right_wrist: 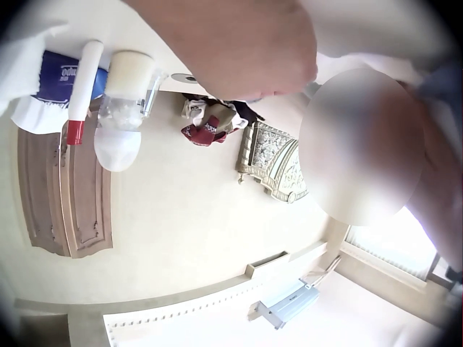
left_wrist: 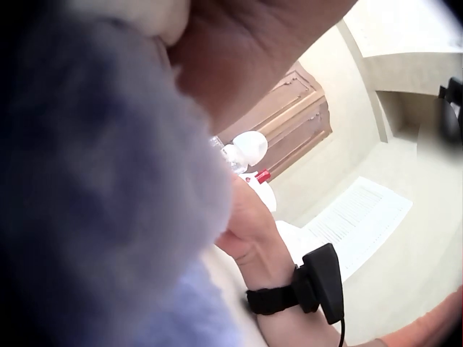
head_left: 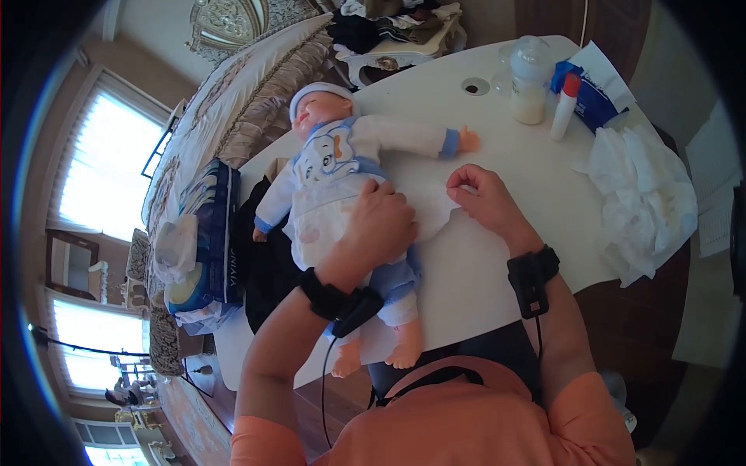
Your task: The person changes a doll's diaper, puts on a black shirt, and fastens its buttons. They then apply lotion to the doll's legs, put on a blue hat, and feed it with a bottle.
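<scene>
On its back on the white table [head_left: 458,287] lies a baby doll [head_left: 325,159] in a white cap and a fuzzy white and blue outfit with an animal face on the chest. A thin white diaper [head_left: 311,227] spreads over its belly and hips. My left hand [head_left: 382,225] is on the doll's middle, fingers curled at the diaper's upper edge. To the right, my right hand [head_left: 488,203] pinches the outstretched side of the diaper between thumb and fingertips. Blurred blue fuzzy cloth [left_wrist: 123,188] covers much of the left wrist view and hides the left fingertips.
At the back right stand a baby bottle [head_left: 530,85], a red-capped white tube [head_left: 566,109] and a blue wipes pack [head_left: 594,93]. Crumpled white diapers [head_left: 641,198] lie at the right edge. A blue diaper pack [head_left: 210,241] and black cloth [head_left: 268,264] are left of the doll.
</scene>
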`<state>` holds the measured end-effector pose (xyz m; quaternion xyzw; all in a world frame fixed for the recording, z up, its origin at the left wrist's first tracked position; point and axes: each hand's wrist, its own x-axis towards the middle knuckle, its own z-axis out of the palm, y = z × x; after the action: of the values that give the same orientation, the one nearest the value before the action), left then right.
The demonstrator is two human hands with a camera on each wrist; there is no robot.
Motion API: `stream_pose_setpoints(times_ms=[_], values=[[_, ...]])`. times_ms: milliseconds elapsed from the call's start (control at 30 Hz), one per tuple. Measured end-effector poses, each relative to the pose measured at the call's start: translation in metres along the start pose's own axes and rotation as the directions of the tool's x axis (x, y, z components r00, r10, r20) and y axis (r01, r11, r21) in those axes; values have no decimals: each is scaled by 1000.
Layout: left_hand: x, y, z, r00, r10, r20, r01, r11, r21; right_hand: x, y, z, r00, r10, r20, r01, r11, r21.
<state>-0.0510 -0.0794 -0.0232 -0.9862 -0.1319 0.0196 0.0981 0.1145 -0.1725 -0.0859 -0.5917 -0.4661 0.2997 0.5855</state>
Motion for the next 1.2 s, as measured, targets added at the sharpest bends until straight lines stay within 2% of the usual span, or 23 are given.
stream_pose_setpoints(times_ms=[67,100,133,200,233,300,367,467,533,567,633,667,733,767,800,867,900,933,1000,1067,1133,1167,1200], values=[[3,0,4,988,-52,-147,4,950,-311,-2,-16,1,978,195,75,-205,962,183],[4,-1,0,961,-74,-268,-59,886,-459,-3,-17,2,979,181,97,-196,965,175],[0,-3,-4,956,-97,-276,-42,889,-457,-3,-18,2,979,182,93,-201,945,257],[-8,-4,-13,832,-312,-459,-11,818,-575,-3,-21,1,980,175,99,-198,922,332],[-13,-7,-9,825,-320,-466,-5,820,-573,-2,-22,1,978,186,97,-209,903,376],[-23,-9,3,887,-228,-402,-30,839,-543,-5,-28,6,975,193,107,-220,886,408],[-22,-4,5,884,-281,-374,30,831,-556,-2,-39,19,989,100,111,-144,843,519],[-17,0,10,896,-334,-293,116,812,-572,6,-63,49,991,-17,130,-52,859,510],[-15,1,11,755,-497,-428,-41,616,-787,17,-67,66,990,-24,136,-51,851,522],[-17,-1,12,743,-508,-436,-39,617,-786,23,-70,74,994,-25,104,-32,858,512],[-22,-5,15,690,-678,-254,-199,161,-967,31,-72,84,995,-45,84,-5,860,511],[-24,-7,16,676,-690,-259,-205,162,-965,34,-72,92,994,-52,101,-6,864,504],[-29,-10,15,632,-767,-115,-451,-243,-859,36,-73,111,995,-94,22,85,956,281],[-31,-11,14,625,-775,-92,-486,-294,-823,37,-73,115,994,-103,42,87,958,275],[-34,-11,14,607,-789,-95,-499,-286,-818,36,-71,116,994,-111,17,105,973,205],[-44,-10,15,502,-841,-203,-465,-65,-883,34,-67,120,991,-131,10,128,983,133],[-51,-9,14,407,-860,-307,-451,103,-886,32,-63,121,989,-145,4,144,989,38],[-60,-13,13,394,-867,-305,-456,104,-884,30,-60,121,987,-159,-4,158,986,-57],[-82,-23,12,222,-844,-488,-28,495,-868,31,-54,121,987,-158,14,159,986,-58],[-89,-29,37,209,-876,-434,-6,443,-897,34,-46,122,970,-244,1,241,956,-165],[-93,-31,68,555,-787,-270,4,327,-945,33,-50,124,978,-208,21,209,964,-163],[-96,-31,78,599,-776,-198,-75,192,-979,32,-51,124,969,-245,29,245,943,-226],[-99,-32,80,591,-782,-197,-76,190,-979,31,-51,125,959,-282,36,280,916,-288]])
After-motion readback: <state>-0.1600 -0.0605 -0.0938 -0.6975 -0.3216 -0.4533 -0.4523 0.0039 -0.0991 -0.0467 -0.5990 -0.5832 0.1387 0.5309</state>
